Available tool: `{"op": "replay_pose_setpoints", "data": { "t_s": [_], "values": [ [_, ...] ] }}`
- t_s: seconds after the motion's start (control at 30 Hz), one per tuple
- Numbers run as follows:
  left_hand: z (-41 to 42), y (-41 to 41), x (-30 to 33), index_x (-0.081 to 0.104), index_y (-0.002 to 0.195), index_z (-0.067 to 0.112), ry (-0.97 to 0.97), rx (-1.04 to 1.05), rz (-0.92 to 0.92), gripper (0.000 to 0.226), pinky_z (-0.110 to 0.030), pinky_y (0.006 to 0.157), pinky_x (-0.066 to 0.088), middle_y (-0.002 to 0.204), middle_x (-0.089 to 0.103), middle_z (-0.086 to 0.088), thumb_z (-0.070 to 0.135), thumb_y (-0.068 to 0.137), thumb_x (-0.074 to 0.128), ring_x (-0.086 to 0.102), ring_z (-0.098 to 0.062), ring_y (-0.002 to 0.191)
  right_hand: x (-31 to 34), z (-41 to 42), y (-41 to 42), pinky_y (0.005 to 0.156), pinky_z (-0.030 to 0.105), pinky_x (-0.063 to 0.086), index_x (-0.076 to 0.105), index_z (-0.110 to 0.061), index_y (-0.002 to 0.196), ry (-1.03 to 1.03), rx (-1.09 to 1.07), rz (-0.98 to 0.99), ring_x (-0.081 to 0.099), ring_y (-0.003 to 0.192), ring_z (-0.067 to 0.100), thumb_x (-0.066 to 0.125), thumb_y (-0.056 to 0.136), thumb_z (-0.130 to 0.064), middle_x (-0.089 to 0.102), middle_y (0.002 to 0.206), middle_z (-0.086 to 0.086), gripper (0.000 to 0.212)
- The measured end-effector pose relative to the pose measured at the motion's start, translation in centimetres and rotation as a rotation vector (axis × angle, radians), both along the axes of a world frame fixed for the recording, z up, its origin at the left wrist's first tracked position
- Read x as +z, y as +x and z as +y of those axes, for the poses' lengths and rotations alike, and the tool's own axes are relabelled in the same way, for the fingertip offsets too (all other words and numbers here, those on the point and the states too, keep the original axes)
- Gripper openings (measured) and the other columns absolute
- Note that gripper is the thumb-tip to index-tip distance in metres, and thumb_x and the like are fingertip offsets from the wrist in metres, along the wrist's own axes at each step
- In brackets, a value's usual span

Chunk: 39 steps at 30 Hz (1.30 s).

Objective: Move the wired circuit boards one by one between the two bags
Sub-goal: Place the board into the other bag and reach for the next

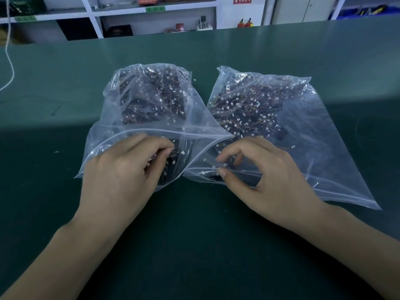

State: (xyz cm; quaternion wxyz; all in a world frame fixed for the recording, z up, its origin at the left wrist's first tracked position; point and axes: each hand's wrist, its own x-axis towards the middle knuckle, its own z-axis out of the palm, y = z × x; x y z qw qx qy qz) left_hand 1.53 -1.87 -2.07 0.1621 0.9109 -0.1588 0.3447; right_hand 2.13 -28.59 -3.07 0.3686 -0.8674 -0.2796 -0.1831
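Two clear zip bags lie side by side on the green table, mouths toward me. The left bag [112,100] and the right bag [313,131] each hold several dark wired circuit boards with white connectors. My left hand [121,172] reaches into the left bag's mouth, fingers curled around boards there. My right hand [266,174] sits at the right bag's mouth, thumb and forefinger pinching a small wired board [218,165]. The boards under my left fingers are partly hidden.
The green table [194,234] stretches wide around the bags. A white cord [9,61] hangs at the far left. White shelving [95,20] with boxes and small items stands behind the table's far edge.
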Motion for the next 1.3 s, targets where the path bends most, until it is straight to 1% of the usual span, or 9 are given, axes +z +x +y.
{"op": "replay_pose_setpoints", "data": {
  "t_s": [0.13, 0.3, 0.47, 0.6, 0.8, 0.93, 1.07, 1.2, 1.3],
  "values": [
    [-0.1, -0.1, 0.4, 0.078, 0.100, 0.028, 0.026, 0.044, -0.007, 0.012, -0.012, 0.059, 0.026, 0.087, 0.069, 0.014, 0.026, 0.106, 0.068, 0.040, 0.002, 0.077, -0.1, 0.0, 0.1, 0.084, 0.034, 0.053, 0.070, -0.025, 0.106, 0.009, 0.008, 0.016, 0.064, 0.094, 0.010, 0.075, 0.095, -0.024, 0.064, 0.098, -0.020, 0.012],
    [-0.5, -0.2, 0.6, 0.078, 0.098, 0.025, -0.014, -0.008, -0.069, 0.012, -0.009, 0.061, 0.035, 0.081, 0.048, 0.024, 0.023, 0.104, 0.069, 0.039, -0.002, 0.071, 0.0, 0.1, 0.0, 0.084, 0.033, 0.053, 0.070, -0.026, 0.105, 0.028, 0.007, 0.015, 0.065, 0.094, 0.011, 0.074, 0.095, -0.024, 0.063, 0.098, -0.022, 0.010],
    [-0.6, -0.4, 0.7, 0.076, 0.102, 0.022, -0.070, -0.045, -0.113, 0.012, -0.013, 0.065, 0.041, 0.091, 0.054, 0.024, 0.024, 0.108, 0.066, 0.046, -0.003, 0.073, 0.1, 0.0, 0.0, 0.083, 0.033, 0.052, 0.071, -0.024, 0.105, 0.039, 0.006, 0.012, 0.065, 0.094, 0.011, 0.074, 0.095, -0.022, 0.065, 0.101, -0.021, 0.011],
    [-1.1, -0.7, 0.4, 0.075, 0.101, 0.016, -0.144, -0.124, -0.119, 0.010, -0.031, 0.061, 0.049, 0.090, 0.063, 0.017, 0.021, 0.106, 0.068, 0.057, -0.011, 0.070, 0.2, 0.0, -0.1, 0.085, 0.030, 0.052, 0.073, -0.022, 0.113, 0.043, 0.034, 0.017, 0.065, 0.095, 0.013, 0.072, 0.098, -0.025, 0.067, 0.105, -0.017, 0.015],
    [-2.8, -1.6, 0.3, 0.073, 0.101, 0.018, -0.365, -0.339, -0.021, 0.005, -0.018, 0.067, 0.051, 0.088, 0.069, 0.014, 0.016, 0.103, 0.069, 0.068, -0.009, 0.078, 0.1, 0.2, -0.3, 0.089, 0.028, 0.053, 0.071, -0.021, 0.126, 0.045, 0.085, -0.019, 0.065, 0.099, 0.011, 0.071, 0.099, -0.035, 0.070, 0.111, -0.015, 0.031],
    [-3.6, -2.0, 0.0, 0.070, 0.103, 0.033, -0.564, -0.412, 0.109, 0.006, -0.025, 0.058, 0.054, 0.089, 0.072, 0.016, 0.027, 0.104, 0.068, 0.071, -0.014, 0.072, 0.2, 0.4, -0.2, 0.081, 0.027, 0.054, 0.078, -0.013, 0.110, 0.144, 0.111, -0.058, 0.067, 0.088, 0.012, 0.077, 0.096, -0.019, 0.072, 0.097, -0.011, 0.014],
    [-3.6, -1.9, -0.2, 0.070, 0.104, 0.030, -0.637, -0.428, 0.202, 0.002, -0.030, 0.057, 0.055, 0.088, 0.074, 0.010, 0.031, 0.103, 0.069, 0.071, -0.018, 0.072, 0.3, 0.4, -0.3, 0.076, 0.026, 0.052, 0.079, -0.016, 0.097, 0.210, 0.104, -0.014, 0.068, 0.083, 0.015, 0.077, 0.097, -0.015, 0.072, 0.087, -0.015, 0.002],
    [-3.6, -1.9, -0.2, 0.071, 0.101, 0.030, -0.565, -0.429, 0.238, 0.003, -0.026, 0.061, 0.054, 0.092, 0.074, 0.008, 0.029, 0.100, 0.069, 0.071, -0.019, 0.077, 0.4, 0.4, -0.5, 0.078, 0.024, 0.049, 0.078, -0.018, 0.096, 0.195, 0.116, 0.017, 0.068, 0.084, 0.014, 0.076, 0.097, -0.015, 0.070, 0.086, -0.019, 0.004],
    [-3.7, -1.8, -0.1, 0.075, 0.097, 0.020, -0.485, -0.417, 0.218, 0.009, -0.029, 0.059, 0.051, 0.087, 0.071, 0.008, 0.025, 0.100, 0.069, 0.068, -0.019, 0.076, 0.4, 0.5, -0.5, 0.077, 0.024, 0.049, 0.078, -0.017, 0.096, 0.188, 0.128, 0.019, 0.067, 0.084, 0.015, 0.075, 0.097, -0.014, 0.069, 0.086, -0.019, 0.004]
  ]
}}
